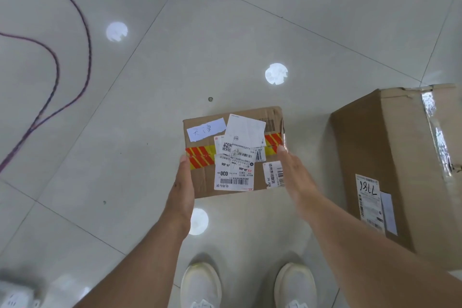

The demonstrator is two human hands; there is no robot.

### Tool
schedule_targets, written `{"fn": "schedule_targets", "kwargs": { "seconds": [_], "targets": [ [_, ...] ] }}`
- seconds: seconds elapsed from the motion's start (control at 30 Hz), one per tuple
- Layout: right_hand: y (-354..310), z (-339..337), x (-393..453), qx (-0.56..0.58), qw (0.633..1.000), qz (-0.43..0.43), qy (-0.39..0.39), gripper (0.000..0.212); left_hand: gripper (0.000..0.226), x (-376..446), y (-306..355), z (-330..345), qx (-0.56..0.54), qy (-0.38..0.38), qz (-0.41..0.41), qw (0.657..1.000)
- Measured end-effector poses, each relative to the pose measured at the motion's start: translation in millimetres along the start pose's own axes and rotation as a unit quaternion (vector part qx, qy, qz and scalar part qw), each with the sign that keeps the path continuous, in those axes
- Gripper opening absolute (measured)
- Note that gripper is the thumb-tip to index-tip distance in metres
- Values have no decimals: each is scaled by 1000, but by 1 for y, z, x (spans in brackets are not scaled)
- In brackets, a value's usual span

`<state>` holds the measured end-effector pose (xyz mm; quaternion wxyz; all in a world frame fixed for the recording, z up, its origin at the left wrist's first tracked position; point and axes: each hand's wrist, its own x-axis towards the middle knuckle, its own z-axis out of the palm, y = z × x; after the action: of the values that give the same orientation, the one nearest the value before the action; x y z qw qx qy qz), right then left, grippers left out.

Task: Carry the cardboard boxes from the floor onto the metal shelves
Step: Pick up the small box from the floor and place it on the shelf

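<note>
**Cardboard small box [232, 152] between two palms**

Low over the tiled floor [225, 32]; lifted or resting, cannot tell. Left hand [183, 190] flat on its left edge, thumb on top, fingers hidden. Right hand [293, 175] blurred at its right edge, fingers straight. Hands apart. Risk: slips from a side squeeze unless fingers get underneath; cables [88, 45] at left and big box [390, 157] at right, easy to trip on.

Pale glossy tile floor [250, 20] w/ thin grout lines. Dark cables [87, 35] loop across top & left. Round light reflections [276, 74] on tiles. White power strip [15, 295] btm-left, blurred.
</note>
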<state>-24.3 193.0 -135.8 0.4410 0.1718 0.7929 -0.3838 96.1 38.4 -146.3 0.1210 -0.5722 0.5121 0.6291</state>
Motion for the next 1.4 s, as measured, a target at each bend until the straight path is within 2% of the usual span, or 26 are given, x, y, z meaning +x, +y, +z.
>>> {"fn": "schedule_targets", "kwargs": {
  "seconds": [0.07, 0.17, 0.23, 0.3, 0.4, 0.67, 0.73, 0.83, 0.97, 1.1, 1.13, 1.23, 1.4],
  "targets": [
    [1, -3, 2, 29, 1000, -7, -3, 43, 112, 7, -3, -1, -5, -3, 9, 1000],
    [2, -12, -5, 45, 999, -29, 7, 50, 110, 5, -2, -2, -6, -21, 32, 999],
    [-4, -21, -18, 52, 997, -50, 15, 44, 108, -10, 8, -2, -19, -16, 58, 998],
    [-14, -30, -33, 66, 995, -72, 27, 43, 94, -36, 28, -1, -27, -9, 81, 996],
    [-27, -43, -56, 99, 990, -91, 36, 49, 58, -70, 50, 3, -45, 4, 108, 993],
    [-47, -78, -139, 180, 978, -102, 38, 48, 43, -160, 91, -2, -101, 13, 131, 986],
    [-50, -88, -167, 209, 971, -106, 42, 44, 41, -186, 99, -7, -90, -4, 149, 985],
    [-52, -107, -208, 231, 964, -125, 43, 50, 42, -225, 109, -15, -52, -43, 173, 983],
    [-55, -130, -271, 226, 960, -153, 57, 48, 45, -272, 124, -24, -15, -97, 196, 976],
    [-45, -142, -332, 241, 953, -162, 88, 65, 53, -322, 130, -27, 25, -180, 227, 957],
    [-42, -146, -346, 251, 948, -171, 99, 62, 55, -335, 130, -28, 35, -197, 233, 952],
    [-27, -158, -385, 285, 929, -188, 144, 35, 61, -372, 132, -34, 60, -241, 244, 937],
    [2, -169, -452, 305, 918, -189, 171, 34, 67, -431, 127, -38, 103, -303, 261, 911]
  ]
}}
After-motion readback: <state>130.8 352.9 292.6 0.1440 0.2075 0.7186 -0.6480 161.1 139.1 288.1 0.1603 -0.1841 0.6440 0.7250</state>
